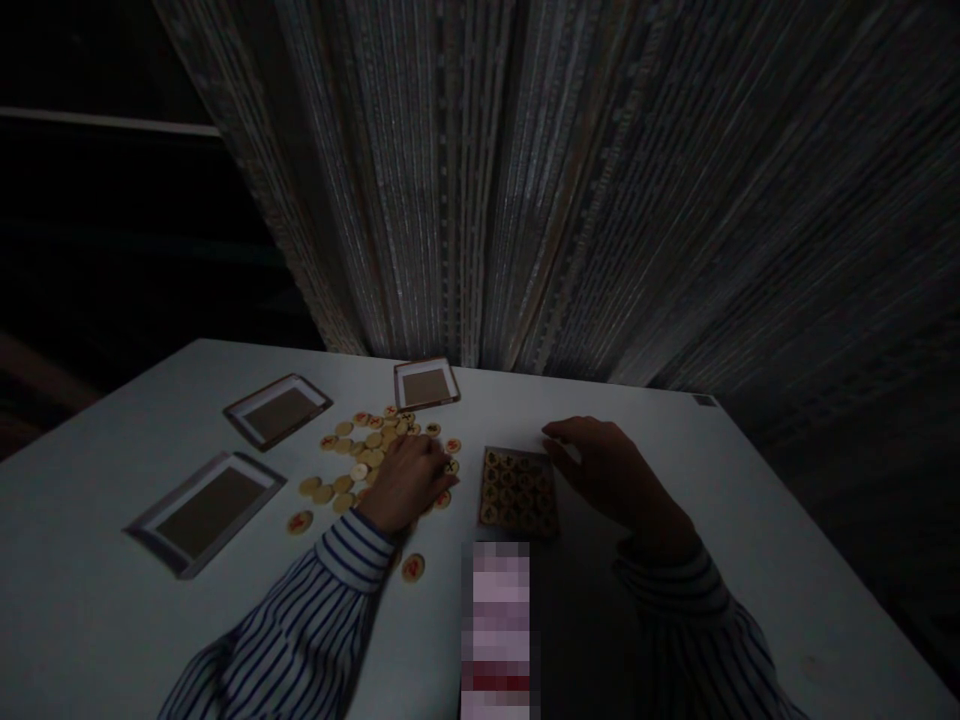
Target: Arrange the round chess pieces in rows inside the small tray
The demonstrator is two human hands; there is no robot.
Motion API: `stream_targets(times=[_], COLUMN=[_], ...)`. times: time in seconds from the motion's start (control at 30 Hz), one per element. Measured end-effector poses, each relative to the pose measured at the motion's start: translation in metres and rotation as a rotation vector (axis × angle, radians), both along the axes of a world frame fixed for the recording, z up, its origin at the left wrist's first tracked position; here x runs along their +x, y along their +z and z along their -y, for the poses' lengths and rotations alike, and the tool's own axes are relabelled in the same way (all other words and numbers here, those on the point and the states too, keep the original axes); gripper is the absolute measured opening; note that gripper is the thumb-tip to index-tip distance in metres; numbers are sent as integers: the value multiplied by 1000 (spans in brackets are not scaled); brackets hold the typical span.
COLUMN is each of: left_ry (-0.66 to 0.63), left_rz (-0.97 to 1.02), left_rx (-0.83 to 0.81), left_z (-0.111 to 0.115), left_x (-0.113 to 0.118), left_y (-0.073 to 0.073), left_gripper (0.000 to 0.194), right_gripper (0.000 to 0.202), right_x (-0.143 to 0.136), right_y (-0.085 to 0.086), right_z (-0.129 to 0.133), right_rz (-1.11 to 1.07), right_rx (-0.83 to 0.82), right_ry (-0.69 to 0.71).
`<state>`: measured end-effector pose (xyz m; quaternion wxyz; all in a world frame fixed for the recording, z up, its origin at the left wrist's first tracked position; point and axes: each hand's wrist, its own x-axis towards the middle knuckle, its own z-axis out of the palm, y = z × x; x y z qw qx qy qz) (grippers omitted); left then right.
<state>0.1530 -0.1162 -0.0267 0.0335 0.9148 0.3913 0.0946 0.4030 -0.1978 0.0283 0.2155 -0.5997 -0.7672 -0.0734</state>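
My left hand [409,478] rests palm down over a loose pile of round wooden xiangqi pieces [367,443]. Its fingers are curled in, and the fingertips are partly hidden, so whatever they may grip does not show. Some pieces lie face up with red or black characters, others blank side up. A shallow box [519,492] to the right of the pile holds rows of pieces with dark characters, in shadow. Just beyond its right edge is my right hand [604,468], open, with the thumb apart from the stretched fingers and nothing visible in it.
Three shallow boxes with grey-brown bottoms stand around the pile: a near-left box [266,480], a box [324,398] behind it, and a far box [454,388]. One piece [413,568] lies nearer me on the white table [780,560]. A string curtain [525,200] hangs behind.
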Motion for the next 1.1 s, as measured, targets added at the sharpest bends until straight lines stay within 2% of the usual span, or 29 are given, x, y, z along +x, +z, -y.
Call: stream_targets(times=[0.3,0.67,0.9,1.1], left_ry=[16,23,60,30], left_rz=[-28,-28,31,163], left_rx=[23,33,63,126], left_z=[0,-4,0,1], left_x=[1,3,5,6], left_y=[-1,-5,0,3], left_gripper=[18,18,17,24], right_gripper=[24,21,22,24], right_x=[-1,-4,-2,-3], right_y=[-3,2,1,2], right_z=[0,1,1,1], right_rz=[9,10,25,5], right_rx=[-12,-59,-43,-28], right_ry=[-6,-7,2,8])
